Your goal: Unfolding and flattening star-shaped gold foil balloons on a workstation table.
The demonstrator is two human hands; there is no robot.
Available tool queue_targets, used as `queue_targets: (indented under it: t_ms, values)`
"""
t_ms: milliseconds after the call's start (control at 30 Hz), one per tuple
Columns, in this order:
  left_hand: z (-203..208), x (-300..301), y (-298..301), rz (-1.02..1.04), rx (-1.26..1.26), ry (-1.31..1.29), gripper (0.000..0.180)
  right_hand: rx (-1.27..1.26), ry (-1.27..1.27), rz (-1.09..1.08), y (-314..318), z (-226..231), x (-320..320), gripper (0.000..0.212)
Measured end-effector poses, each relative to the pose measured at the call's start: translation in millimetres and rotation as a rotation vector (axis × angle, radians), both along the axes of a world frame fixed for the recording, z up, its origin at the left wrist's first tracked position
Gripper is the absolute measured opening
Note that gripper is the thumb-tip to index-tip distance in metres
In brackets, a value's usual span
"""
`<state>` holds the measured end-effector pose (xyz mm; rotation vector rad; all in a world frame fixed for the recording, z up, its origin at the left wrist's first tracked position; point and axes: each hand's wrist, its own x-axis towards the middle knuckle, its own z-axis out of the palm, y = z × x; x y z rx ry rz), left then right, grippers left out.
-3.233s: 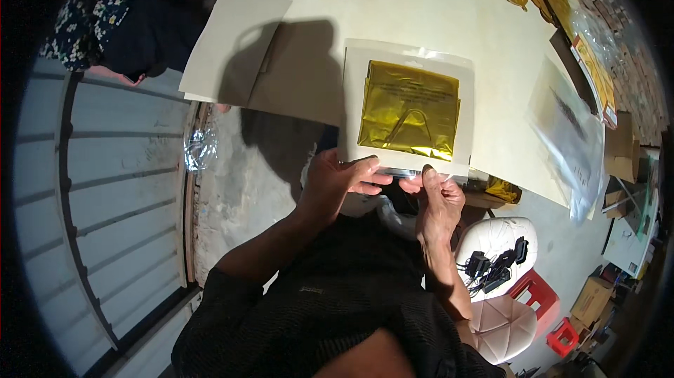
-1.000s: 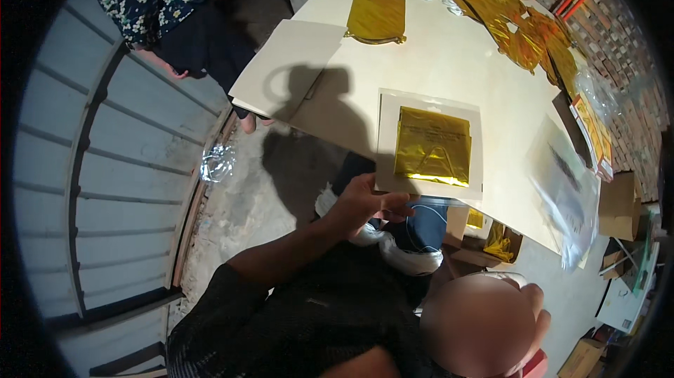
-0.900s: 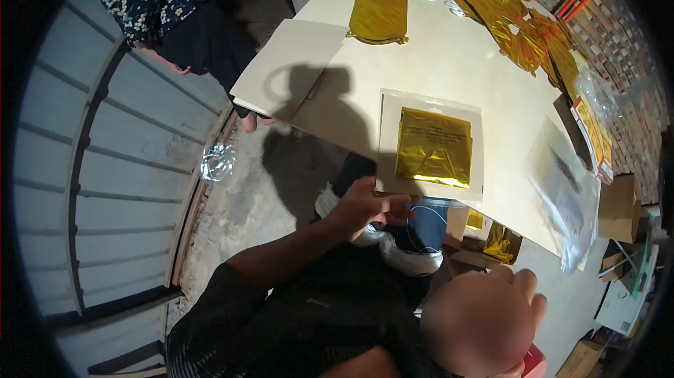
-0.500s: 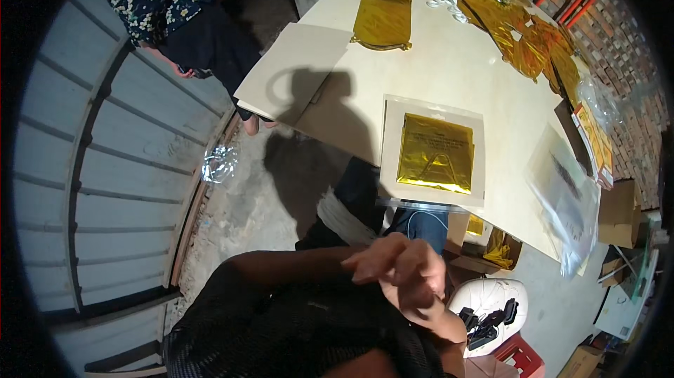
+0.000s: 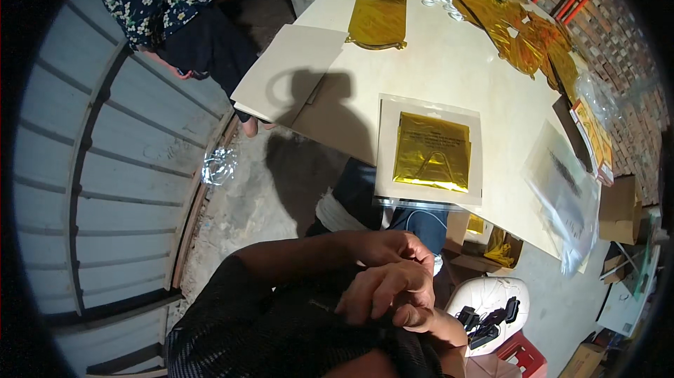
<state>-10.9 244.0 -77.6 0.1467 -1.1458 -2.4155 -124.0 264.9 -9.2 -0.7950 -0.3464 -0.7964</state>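
Observation:
Both hands are together in front of my body, below the table's near edge. My right hand [image 5: 390, 290] crosses in front, its fingers loosely bent and apart, with nothing visible in it. Behind it, touching or almost touching, is my left hand [image 5: 392, 246]. Its fingers are curled and their tips hidden, so what they hold, if anything, does not show. The nearest item on the table is a folded gold foil packet [image 5: 432, 153]. It lies flat on a beige card [image 5: 387, 146] within a clear plastic sleeve, apart from both hands.
The pale table [image 5: 337, 115] bears stacked beige boards [image 5: 288, 62], gold foil pieces [image 5: 378, 16], small white rings [image 5: 441, 4] and clear plastic bags [image 5: 558, 185]. A person [image 5: 175, 27] stands at upper left. A white stool seat [image 5: 484, 301] holding black devices is at lower right.
My right hand has dropped and moved slightly left. My left hand has come into view behind it. The packet stays on the table; the view has shifted slightly.

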Motion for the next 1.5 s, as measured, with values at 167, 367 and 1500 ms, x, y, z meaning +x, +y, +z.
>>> queue_targets:
  t_ms: [167,367,1500]
  values:
    - [-6,-4,-4,0.015,-0.085,0.016,0.041,-0.01,-0.003,0.041,-4,-4,-4,0.022]
    - [17,-1,-4,0.028,-0.067,-0.003,0.039,-0.004,0.068,0.056,-4,-3,-11,0.022]
    - [74,103,-35,0.628,-0.314,-0.84,0.025,0.317,0.799,-0.703,-14,-10,-86,0.04]
